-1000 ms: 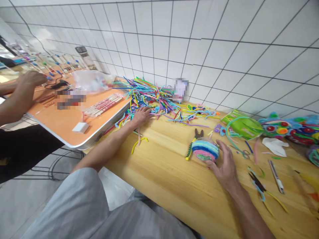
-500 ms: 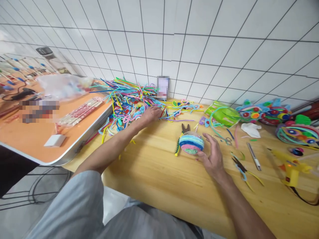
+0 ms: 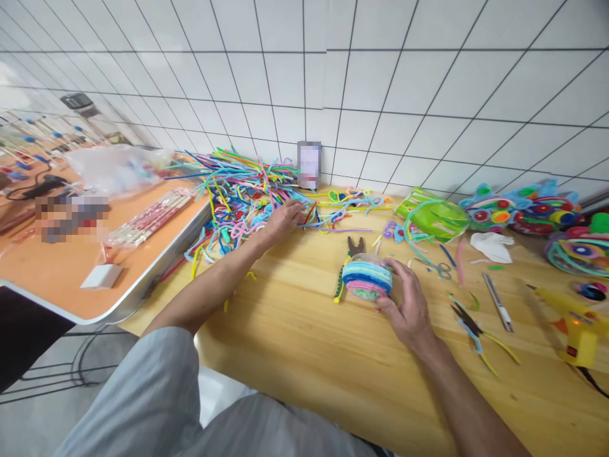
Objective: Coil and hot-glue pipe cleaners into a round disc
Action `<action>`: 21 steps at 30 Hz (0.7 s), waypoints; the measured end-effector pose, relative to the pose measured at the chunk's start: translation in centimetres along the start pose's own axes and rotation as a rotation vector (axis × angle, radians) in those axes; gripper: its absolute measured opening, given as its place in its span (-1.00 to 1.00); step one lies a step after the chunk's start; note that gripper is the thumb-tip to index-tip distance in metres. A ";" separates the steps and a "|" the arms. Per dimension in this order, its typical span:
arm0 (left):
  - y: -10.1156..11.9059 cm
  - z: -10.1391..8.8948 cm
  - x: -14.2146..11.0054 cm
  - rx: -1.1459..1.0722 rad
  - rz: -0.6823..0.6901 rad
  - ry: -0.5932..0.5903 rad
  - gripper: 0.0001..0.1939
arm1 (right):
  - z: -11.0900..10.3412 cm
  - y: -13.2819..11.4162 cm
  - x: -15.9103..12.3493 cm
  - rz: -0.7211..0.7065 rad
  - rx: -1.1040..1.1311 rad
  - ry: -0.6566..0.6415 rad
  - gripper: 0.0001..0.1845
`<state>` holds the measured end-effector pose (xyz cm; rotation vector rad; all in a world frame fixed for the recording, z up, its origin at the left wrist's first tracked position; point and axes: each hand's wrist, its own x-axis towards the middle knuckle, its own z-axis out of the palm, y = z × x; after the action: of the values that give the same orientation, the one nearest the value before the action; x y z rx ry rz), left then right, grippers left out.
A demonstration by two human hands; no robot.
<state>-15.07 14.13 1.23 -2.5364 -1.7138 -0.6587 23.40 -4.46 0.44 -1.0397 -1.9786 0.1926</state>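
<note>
Holding the striped ball (image 3: 365, 278) by its right side, our right hand (image 3: 406, 299) curls its fingers against the upper edge and sets its thumb low on the near side. The ball, wrapped in bands of light blue, dark blue and pink, sits on the wooden surface (image 3: 295, 336), just left of our right palm and well apart from our left hand (image 3: 284, 219), which is farther off and to the left of it. That left hand lies palm down at the right part of the pipe cleaner heap (image 3: 245, 181), its fingers bent among the coloured stems; we cannot tell whether it pinches one.

Close against the ball's left side we see the green-and-yellow pliers (image 3: 339, 285), their dark nose pointing away from us. To the right of our right hand lie the yellow-handled pliers (image 3: 476, 328), the utility knife (image 3: 498, 301) and, farther right, the yellow glue gun (image 3: 578, 324) with a small orange light glowing on it. Beyond that hand, toward the tiled wall, we have the scissors (image 3: 444, 271), a crumpled white cloth (image 3: 491, 247) and a bright green packet (image 3: 432, 217).
</note>
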 end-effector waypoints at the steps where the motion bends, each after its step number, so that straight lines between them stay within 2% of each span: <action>1: -0.2 -0.2 0.1 0.005 -0.012 0.018 -0.57 | 0.0 0.0 0.0 0.002 0.001 -0.001 -0.20; 5: -1.4 -0.6 1.1 0.055 -0.093 0.055 -0.51 | -0.1 -0.1 0.1 0.007 0.002 -0.005 -0.21; 9: -2.0 -0.2 1.8 0.071 -0.086 -0.031 -0.59 | 0.0 0.1 0.0 0.016 -0.002 0.003 -0.19; 14: -0.9 0.3 1.8 0.089 -0.112 -0.047 -0.59 | 0.1 0.5 -0.3 0.048 0.009 0.028 -0.21; 21: 1.5 0.4 2.9 0.090 -0.270 0.054 -0.65 | 0.2 1.0 -0.7 0.084 0.021 0.013 -0.23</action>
<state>-12.68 16.21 2.23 -2.2291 -2.0371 -0.6363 24.01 -4.30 -0.57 -1.1087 -1.9188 0.2510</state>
